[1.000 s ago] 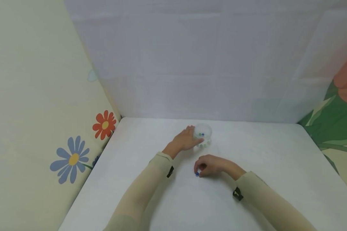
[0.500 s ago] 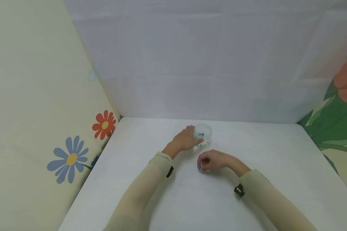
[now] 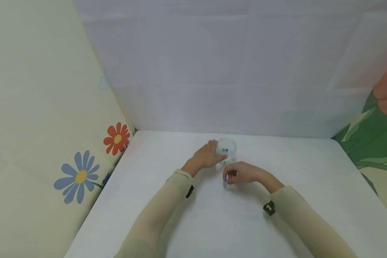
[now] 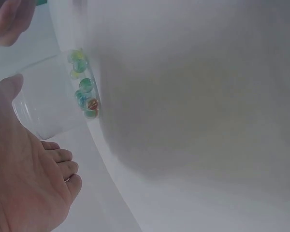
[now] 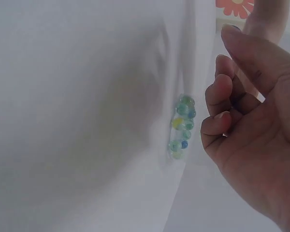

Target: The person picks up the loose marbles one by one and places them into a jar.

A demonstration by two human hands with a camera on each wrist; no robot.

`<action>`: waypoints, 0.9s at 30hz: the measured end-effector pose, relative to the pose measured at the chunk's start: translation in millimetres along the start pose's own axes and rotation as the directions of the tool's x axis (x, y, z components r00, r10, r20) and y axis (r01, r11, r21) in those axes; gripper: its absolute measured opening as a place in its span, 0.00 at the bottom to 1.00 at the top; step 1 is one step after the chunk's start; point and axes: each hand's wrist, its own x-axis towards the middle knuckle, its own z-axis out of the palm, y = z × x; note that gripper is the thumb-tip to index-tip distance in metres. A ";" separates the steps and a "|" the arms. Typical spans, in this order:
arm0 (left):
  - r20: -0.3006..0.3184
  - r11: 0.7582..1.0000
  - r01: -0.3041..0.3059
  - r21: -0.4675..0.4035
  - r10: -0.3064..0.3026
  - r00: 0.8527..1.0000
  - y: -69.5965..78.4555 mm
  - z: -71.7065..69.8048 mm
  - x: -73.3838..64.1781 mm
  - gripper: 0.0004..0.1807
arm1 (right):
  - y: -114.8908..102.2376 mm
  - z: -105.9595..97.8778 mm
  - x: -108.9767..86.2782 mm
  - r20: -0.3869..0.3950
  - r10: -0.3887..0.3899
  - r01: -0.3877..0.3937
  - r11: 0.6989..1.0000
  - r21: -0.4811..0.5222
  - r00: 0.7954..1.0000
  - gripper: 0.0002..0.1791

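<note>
A clear cup [image 3: 233, 153] stands upright on the white table, with several green, yellow, blue and orange marbles [image 4: 86, 85] in its bottom. My left hand [image 3: 205, 156] lies along its left side, fingers extended and thumb reaching across the near side; in the left wrist view the thumb tip is right at the cup's wall near the rim. Just in front of the cup, my right hand [image 3: 242, 172] pinches a blue marble [image 3: 225, 180] between thumb and fingertips. The right wrist view shows the marble mostly hidden behind the thumb, the other fingers curled.
A white cloth backdrop [image 3: 213, 71] rises behind the table [image 3: 167, 229]. A cream panel with printed flowers [image 3: 80, 177] borders the left, and a panel with printed green leaves [image 3: 380, 132] borders the right.
My right hand has lifted the blue marble from the table and moved it forward and slightly right, closer to the cup. The left hand and cup have stayed put.
</note>
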 end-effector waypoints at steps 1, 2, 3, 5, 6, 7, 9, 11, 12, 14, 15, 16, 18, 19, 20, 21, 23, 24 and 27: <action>0.000 1.000 0.000 0.001 0.000 1.000 0.1 0.2 0.2 0.55 | -0.6 -1.8 -0.6 -0.005 0.005 -0.005 1.000 -0.003 1.000 0.05; -0.001 1.000 -0.001 0.002 0.001 1.000 0.1 0.5 0.5 0.55 | -1.2 -3.6 -1.1 -0.007 0.009 -0.009 1.000 -0.004 1.000 0.04; -0.001 1.000 -0.002 0.004 0.002 1.000 0.1 0.6 0.6 0.55 | -1.8 -5.3 -1.6 -0.010 0.013 -0.013 1.000 -0.003 1.000 0.04; -0.004 1.000 -0.004 0.008 0.004 1.000 0.0 0.9 0.8 0.55 | -2.9 -8.3 -2.3 -0.014 0.016 -0.016 1.000 0.000 1.000 0.05; -0.007 1.000 -0.005 0.010 0.005 1.000 -0.1 1.0 1.0 0.55 | -3.1 -9.5 -2.3 -0.016 0.017 -0.017 1.000 -0.001 1.000 0.05; -0.009 1.000 -0.004 0.013 0.004 1.000 -0.2 1.2 1.1 0.54 | -2.8 -10.6 -2.2 -0.018 0.014 -0.014 1.000 -0.003 1.000 0.05; -0.012 1.000 -0.004 0.015 0.004 1.000 -0.4 1.5 1.4 0.54 | -1.9 -12.6 -1.6 -0.021 0.010 -0.010 1.000 -0.006 1.000 0.05; -0.015 1.000 -0.003 0.016 0.003 1.000 -0.4 1.7 1.9 0.54 | -1.0 -14.5 -1.0 -0.026 0.007 -0.007 1.000 -0.010 1.000 0.05; -0.016 1.000 -0.001 0.016 0.001 1.000 -0.3 1.9 2.2 0.54 | -0.8 -15.9 -0.9 -0.029 0.003 -0.004 1.000 -0.011 1.000 0.05; -0.019 1.000 0.000 0.013 0.000 1.000 -0.6 1.7 2.2 0.54 | -1.3 -18.3 -0.1 -0.033 0.007 -0.007 1.000 -0.011 0.999 0.05; -0.021 1.000 0.002 0.013 -0.002 1.000 -0.7 1.5 2.0 0.53 | -1.9 -19.7 0.1 -0.036 0.007 -0.007 1.000 -0.011 0.999 0.05; -0.022 1.000 0.004 0.012 -0.003 1.000 -0.7 1.3 1.9 0.53 | -2.4 -21.0 0.3 -0.041 0.006 -0.007 1.000 -0.012 0.999 0.05; -0.027 1.000 0.004 0.011 -0.004 1.000 -0.8 0.7 2.0 0.53 | -3.4 -23.6 0.7 -0.051 0.014 -0.014 1.000 -0.007 0.999 0.05; -0.028 1.000 0.004 0.012 -0.004 1.000 -0.9 0.6 2.0 0.53 | -3.6 -24.6 0.9 -0.057 0.025 -0.025 1.000 -0.005 0.998 0.05; -0.029 1.000 0.004 0.013 -0.004 1.000 -1.0 0.6 2.3 0.53 | -3.8 -25.6 0.9 -0.064 0.031 -0.031 1.000 -0.004 0.997 0.06; -0.028 1.000 0.004 0.016 -0.004 1.000 -1.2 0.7 2.5 0.53 | -4.2 -26.8 0.7 -0.071 0.036 -0.036 0.999 0.000 0.997 0.06; -0.026 1.000 0.002 0.018 -0.002 1.000 -1.4 1.0 3.3 0.53 | -4.4 -28.5 0.7 -0.084 0.054 -0.053 0.999 0.004 0.995 0.06; -0.024 1.000 0.002 0.019 -0.002 1.000 -1.5 1.4 3.5 0.53 | -4.6 -29.3 0.6 -0.090 0.058 -0.058 0.998 0.002 0.994 0.06; -0.021 1.000 0.007 0.016 -0.007 1.000 -1.6 2.2 4.0 0.53 | -4.3 -31.3 1.2 -0.103 0.072 -0.072 0.997 0.006 0.992 0.07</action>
